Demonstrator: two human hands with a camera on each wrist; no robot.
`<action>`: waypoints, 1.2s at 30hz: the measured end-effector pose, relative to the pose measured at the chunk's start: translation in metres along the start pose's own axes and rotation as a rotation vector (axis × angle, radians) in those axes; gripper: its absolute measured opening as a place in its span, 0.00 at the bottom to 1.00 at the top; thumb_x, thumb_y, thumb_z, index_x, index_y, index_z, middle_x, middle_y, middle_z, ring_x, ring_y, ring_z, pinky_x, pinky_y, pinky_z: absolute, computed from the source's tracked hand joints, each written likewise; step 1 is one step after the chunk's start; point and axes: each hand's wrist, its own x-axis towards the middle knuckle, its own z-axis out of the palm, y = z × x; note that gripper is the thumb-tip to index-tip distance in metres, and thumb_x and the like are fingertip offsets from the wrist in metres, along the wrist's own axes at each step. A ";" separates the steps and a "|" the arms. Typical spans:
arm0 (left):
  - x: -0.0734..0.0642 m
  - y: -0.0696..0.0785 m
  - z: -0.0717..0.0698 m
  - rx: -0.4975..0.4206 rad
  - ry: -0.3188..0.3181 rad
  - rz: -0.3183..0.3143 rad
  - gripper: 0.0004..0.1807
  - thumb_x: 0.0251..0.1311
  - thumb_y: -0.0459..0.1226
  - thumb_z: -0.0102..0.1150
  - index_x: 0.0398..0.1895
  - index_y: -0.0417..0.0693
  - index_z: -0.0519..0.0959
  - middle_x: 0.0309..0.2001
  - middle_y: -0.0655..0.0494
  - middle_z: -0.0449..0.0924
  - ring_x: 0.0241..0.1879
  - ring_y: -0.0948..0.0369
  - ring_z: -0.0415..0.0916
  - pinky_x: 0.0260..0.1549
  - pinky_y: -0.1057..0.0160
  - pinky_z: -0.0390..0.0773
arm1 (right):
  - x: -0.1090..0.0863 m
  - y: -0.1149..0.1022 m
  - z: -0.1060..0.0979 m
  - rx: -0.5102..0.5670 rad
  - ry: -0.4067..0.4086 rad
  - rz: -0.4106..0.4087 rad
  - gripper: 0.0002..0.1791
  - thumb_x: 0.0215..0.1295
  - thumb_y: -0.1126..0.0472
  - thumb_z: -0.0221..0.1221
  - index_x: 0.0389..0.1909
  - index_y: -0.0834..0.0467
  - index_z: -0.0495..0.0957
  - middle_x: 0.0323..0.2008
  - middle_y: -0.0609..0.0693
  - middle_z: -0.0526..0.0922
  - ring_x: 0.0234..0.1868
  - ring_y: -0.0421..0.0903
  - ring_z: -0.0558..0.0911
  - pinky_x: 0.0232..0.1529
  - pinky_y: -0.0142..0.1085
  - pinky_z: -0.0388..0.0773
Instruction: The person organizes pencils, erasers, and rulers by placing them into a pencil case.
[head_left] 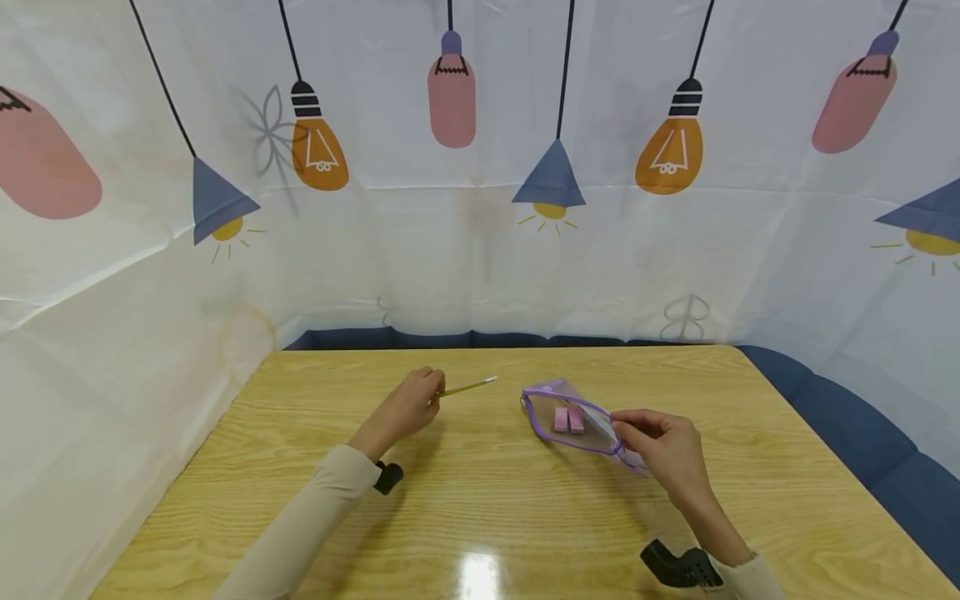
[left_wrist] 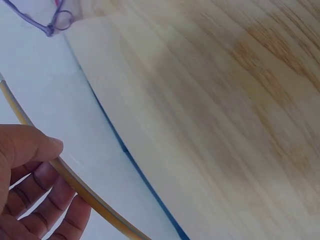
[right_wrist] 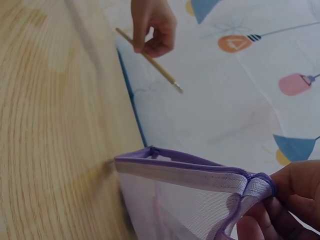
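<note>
My left hand (head_left: 410, 404) pinches a yellow pencil (head_left: 467, 387) above the table, its white eraser end toward the pouch. In the left wrist view the pencil (left_wrist: 82, 189) lies between thumb and fingers. My right hand (head_left: 670, 450) grips one end of a purple mesh zip pouch (head_left: 553, 440), whose mouth gapes wide. Two pink blocks (head_left: 567, 419), perhaps erasers, sit inside it. From the right wrist, the thumb and fingers hold the pouch's zip corner (right_wrist: 260, 187). The pencil is apart from the pouch.
A wood-grain table (head_left: 450, 483) spreads beneath both hands. Dark blue padded seating (head_left: 847, 417) runs along its right and far edges. Behind hangs a pale curtain (head_left: 480, 250) printed with lamps and bulbs. Each wrist wears a black camera band (head_left: 678, 567).
</note>
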 end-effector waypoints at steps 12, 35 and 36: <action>0.009 0.018 -0.003 -0.047 0.006 0.085 0.10 0.52 0.22 0.63 0.33 0.38 0.73 0.29 0.52 0.70 0.29 0.58 0.69 0.28 0.60 0.73 | -0.001 -0.003 -0.001 0.101 -0.006 0.054 0.14 0.62 0.64 0.65 0.43 0.71 0.82 0.38 0.65 0.83 0.32 0.46 0.84 0.32 0.35 0.82; 0.031 0.054 -0.006 -0.058 0.050 0.233 0.08 0.55 0.24 0.61 0.34 0.42 0.75 0.33 0.54 0.73 0.34 0.58 0.72 0.33 0.63 0.75 | 0.000 -0.003 0.000 0.136 -0.023 0.070 0.14 0.62 0.63 0.65 0.43 0.71 0.82 0.39 0.66 0.83 0.31 0.45 0.84 0.32 0.37 0.82; 0.032 0.056 -0.006 -0.054 0.056 0.244 0.08 0.55 0.24 0.61 0.34 0.42 0.75 0.33 0.54 0.73 0.34 0.58 0.72 0.33 0.63 0.75 | 0.000 -0.003 -0.001 0.135 -0.024 0.071 0.14 0.62 0.63 0.65 0.43 0.71 0.82 0.39 0.66 0.83 0.32 0.45 0.84 0.32 0.37 0.82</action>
